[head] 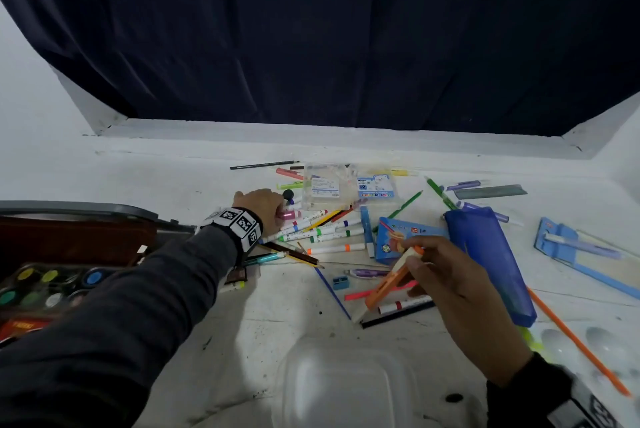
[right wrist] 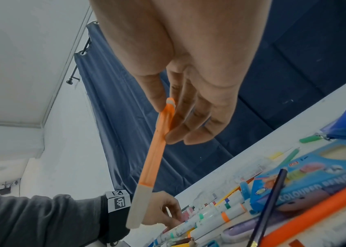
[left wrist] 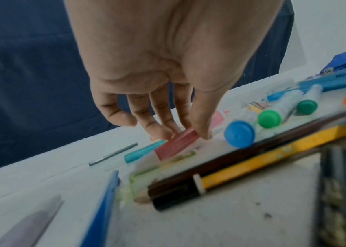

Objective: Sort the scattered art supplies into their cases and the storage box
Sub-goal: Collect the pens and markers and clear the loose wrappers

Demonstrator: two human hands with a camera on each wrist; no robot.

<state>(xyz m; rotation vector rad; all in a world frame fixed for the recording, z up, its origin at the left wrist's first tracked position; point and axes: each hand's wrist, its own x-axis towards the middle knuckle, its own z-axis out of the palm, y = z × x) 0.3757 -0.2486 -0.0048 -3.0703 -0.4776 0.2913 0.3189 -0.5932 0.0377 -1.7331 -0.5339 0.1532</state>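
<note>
My left hand (head: 278, 214) reaches into a pile of white markers (head: 322, 231) with coloured caps. Its thumb and fingertips (left wrist: 168, 133) pinch the ribbed pink cap of a marker (left wrist: 176, 144) that lies on the table. My right hand (head: 410, 254) hovers above the table and holds an orange pen (head: 391, 283) near its upper end, white tip pointing down-left; the right wrist view shows the orange pen (right wrist: 157, 150) between thumb and fingers. A clear marker case (head: 325, 186), a blue coloured-pencil box (head: 401, 237) and a blue pencil pouch (head: 491, 254) lie nearby.
A dark storage box (head: 76, 226) stands at the left, with a paint set (head: 52, 285) in front of it. A clear plastic lid (head: 346, 386) lies near the front edge. Loose pencils, a blue sharpener (head: 340, 282) and a blue pen package (head: 581, 251) are scattered to the right.
</note>
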